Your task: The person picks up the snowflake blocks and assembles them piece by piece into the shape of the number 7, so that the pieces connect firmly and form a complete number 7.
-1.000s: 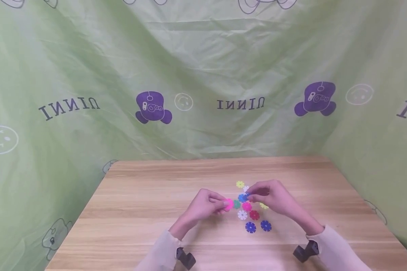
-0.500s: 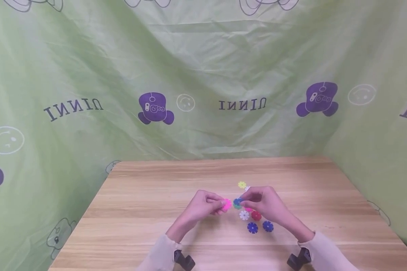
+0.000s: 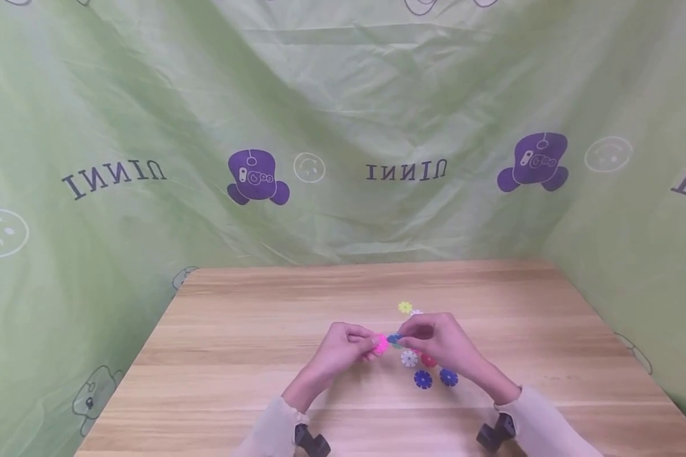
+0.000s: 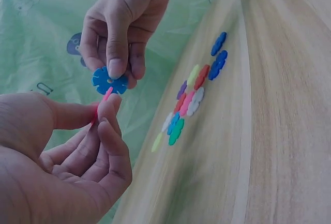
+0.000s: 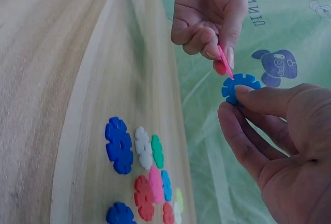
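My left hand point(image 3: 343, 346) pinches a pink notched snowflake disc point(image 3: 382, 344) between thumb and forefinger, above the table. My right hand point(image 3: 437, 336) pinches a blue snowflake disc point(image 4: 109, 80) between thumb and fingers. In both wrist views the two discs are edge to edge, the pink one turned roughly crosswise to the blue; whether their notches are engaged I cannot tell. Under and beside the hands lie loose discs, among them a white disc point(image 3: 409, 358), a red disc point(image 3: 429, 360) and a green disc point(image 4: 176, 132).
Two dark blue discs point(image 3: 423, 379) lie at the near side of the group, and a yellow disc point(image 3: 404, 307) at its far side. The wooden table point(image 3: 234, 355) carries them all. A green printed cloth point(image 3: 331, 95) hangs behind and at the sides.
My right hand has moved left with the blue disc, from over the loose discs to the pink disc's edge. My left hand has stayed nearly in place, gripping the pink disc.
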The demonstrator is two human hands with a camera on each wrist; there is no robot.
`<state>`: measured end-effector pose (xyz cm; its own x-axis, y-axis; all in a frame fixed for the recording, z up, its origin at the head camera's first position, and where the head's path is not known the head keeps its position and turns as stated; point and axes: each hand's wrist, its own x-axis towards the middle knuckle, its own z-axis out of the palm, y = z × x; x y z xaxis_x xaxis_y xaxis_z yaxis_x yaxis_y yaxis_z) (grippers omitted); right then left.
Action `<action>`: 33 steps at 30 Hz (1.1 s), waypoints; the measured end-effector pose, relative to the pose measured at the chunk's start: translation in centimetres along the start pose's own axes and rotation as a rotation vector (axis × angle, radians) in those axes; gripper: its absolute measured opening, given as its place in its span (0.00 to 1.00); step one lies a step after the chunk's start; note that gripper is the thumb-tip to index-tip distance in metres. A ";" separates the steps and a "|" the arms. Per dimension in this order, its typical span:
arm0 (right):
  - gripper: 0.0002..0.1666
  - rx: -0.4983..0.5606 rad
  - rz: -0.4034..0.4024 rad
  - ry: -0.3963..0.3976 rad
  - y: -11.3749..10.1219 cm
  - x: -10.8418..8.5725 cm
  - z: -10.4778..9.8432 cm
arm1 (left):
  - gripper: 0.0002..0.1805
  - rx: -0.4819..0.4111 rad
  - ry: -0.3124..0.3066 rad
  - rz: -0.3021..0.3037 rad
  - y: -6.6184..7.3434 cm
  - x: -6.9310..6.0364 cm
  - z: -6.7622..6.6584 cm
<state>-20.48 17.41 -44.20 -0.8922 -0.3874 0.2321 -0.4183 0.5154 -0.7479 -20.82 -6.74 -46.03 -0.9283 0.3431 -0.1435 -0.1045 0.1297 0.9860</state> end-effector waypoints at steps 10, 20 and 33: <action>0.07 0.050 0.000 0.036 -0.2 -0.1 1.3 | 0.11 -0.033 0.068 -0.032 0.2 -0.2 -0.2; 0.07 0.060 -0.044 0.023 0.1 0.0 1.6 | 0.09 0.000 0.000 -0.035 0.4 -0.2 -0.7; 0.08 0.069 -0.082 0.095 -0.9 -0.2 1.8 | 0.09 -0.066 -0.015 -0.048 0.6 -0.6 -0.4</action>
<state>-19.65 15.60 -44.71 -0.8692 -0.3499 0.3494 -0.4804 0.4300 -0.7644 -20.51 -7.28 -45.34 -0.9161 0.3522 -0.1915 -0.1726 0.0845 0.9814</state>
